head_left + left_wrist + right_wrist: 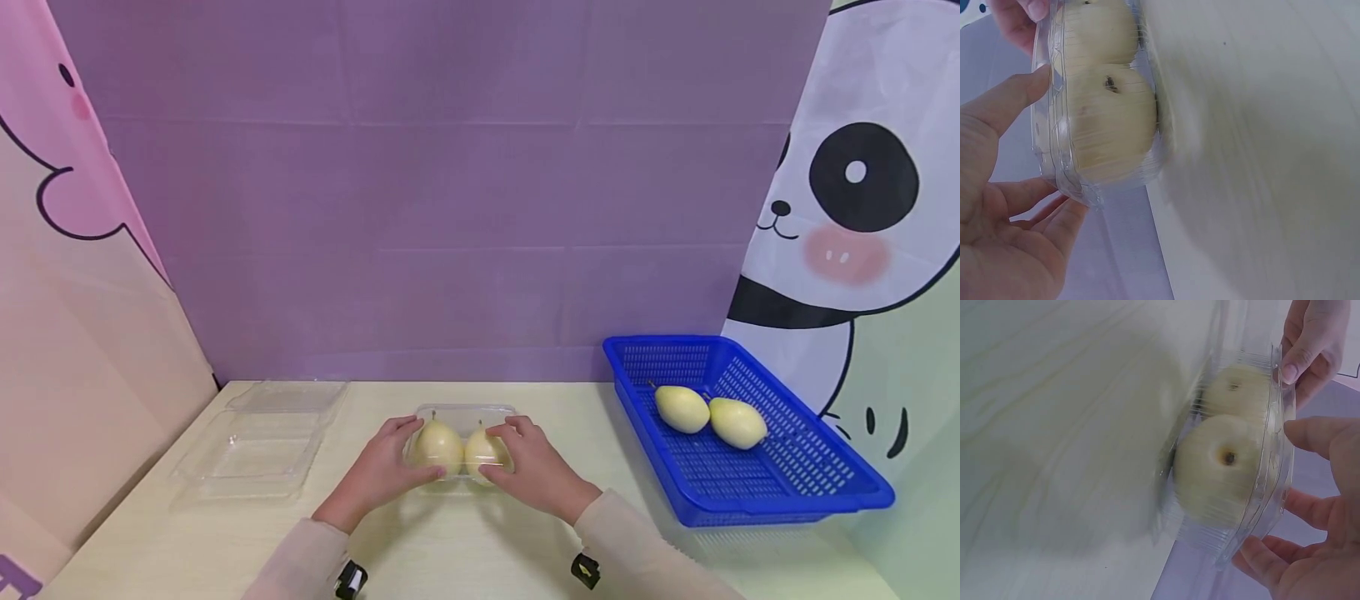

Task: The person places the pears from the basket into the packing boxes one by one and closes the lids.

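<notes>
Two pale yellow pears (439,447) sit side by side, stems away from me, inside a clear plastic clamshell box (465,409) at the middle of the table. My left hand (387,463) grips the box's left end, thumb at the near edge and fingers round the far side. Mirroring it, my right hand (534,468) holds the right end. In the left wrist view the thumb (1029,87) lies on the rim. The right wrist view shows fingertips (1254,547) at the box's corner and the lid over the pears.
Clear empty plastic boxes (251,450) lie on the table's left side. A blue basket (780,505) stands at the right with two more pears (738,422) in it. Behind the table (420,558) hangs a purple cloth (450,192), with cartoon-printed panels on both sides.
</notes>
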A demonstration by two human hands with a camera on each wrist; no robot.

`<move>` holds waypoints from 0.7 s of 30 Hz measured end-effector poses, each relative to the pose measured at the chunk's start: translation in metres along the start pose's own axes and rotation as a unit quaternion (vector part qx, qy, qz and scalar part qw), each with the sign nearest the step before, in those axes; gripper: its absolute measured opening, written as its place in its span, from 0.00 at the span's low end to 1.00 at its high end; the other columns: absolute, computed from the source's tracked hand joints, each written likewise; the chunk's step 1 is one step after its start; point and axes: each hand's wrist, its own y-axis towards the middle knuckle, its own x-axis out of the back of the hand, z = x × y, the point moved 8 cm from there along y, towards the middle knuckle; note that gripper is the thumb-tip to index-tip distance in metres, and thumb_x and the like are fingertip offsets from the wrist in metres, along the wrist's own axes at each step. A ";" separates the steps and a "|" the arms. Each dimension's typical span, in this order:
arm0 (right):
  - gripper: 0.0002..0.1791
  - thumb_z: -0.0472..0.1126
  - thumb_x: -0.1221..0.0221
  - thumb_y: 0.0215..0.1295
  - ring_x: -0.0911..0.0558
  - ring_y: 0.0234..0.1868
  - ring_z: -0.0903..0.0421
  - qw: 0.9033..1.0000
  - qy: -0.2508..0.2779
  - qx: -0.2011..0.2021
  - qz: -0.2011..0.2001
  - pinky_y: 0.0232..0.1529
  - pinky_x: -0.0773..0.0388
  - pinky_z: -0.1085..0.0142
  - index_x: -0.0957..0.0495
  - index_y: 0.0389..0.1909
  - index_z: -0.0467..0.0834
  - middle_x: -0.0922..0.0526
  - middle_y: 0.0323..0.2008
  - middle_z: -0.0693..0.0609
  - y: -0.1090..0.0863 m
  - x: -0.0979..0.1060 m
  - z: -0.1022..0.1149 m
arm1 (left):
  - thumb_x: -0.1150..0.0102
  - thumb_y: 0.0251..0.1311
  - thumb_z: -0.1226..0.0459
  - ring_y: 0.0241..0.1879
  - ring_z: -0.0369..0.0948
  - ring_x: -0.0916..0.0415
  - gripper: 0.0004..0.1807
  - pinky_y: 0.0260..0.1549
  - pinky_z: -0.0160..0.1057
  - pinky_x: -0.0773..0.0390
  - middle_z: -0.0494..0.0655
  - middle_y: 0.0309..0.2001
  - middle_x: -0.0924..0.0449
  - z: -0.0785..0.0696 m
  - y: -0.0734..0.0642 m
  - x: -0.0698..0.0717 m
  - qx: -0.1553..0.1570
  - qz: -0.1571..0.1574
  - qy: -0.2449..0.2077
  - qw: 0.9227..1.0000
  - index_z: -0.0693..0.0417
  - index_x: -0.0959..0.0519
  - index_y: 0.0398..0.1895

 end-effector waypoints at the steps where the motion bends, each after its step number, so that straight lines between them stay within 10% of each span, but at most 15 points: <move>1: 0.25 0.47 0.34 0.66 0.30 0.63 0.34 1.000 -0.001 0.000 0.000 0.62 0.28 0.43 0.24 0.58 0.38 0.32 0.63 0.32 0.000 0.000 0.000 | 0.21 0.49 0.54 0.63 0.62 0.32 0.46 0.60 0.58 0.29 0.65 0.66 0.33 0.000 0.000 0.000 -0.001 0.000 0.001 1.000 0.72 0.30 0.66; 21: 0.25 0.46 0.31 0.63 0.29 0.62 0.34 1.000 0.008 -0.009 0.012 0.61 0.28 0.43 0.23 0.57 0.39 0.31 0.62 0.33 0.001 0.002 -0.004 | 0.22 0.50 0.56 0.61 0.61 0.30 0.43 0.59 0.58 0.27 0.65 0.64 0.32 -0.004 0.001 0.002 -0.019 0.011 -0.011 1.000 0.71 0.29 0.65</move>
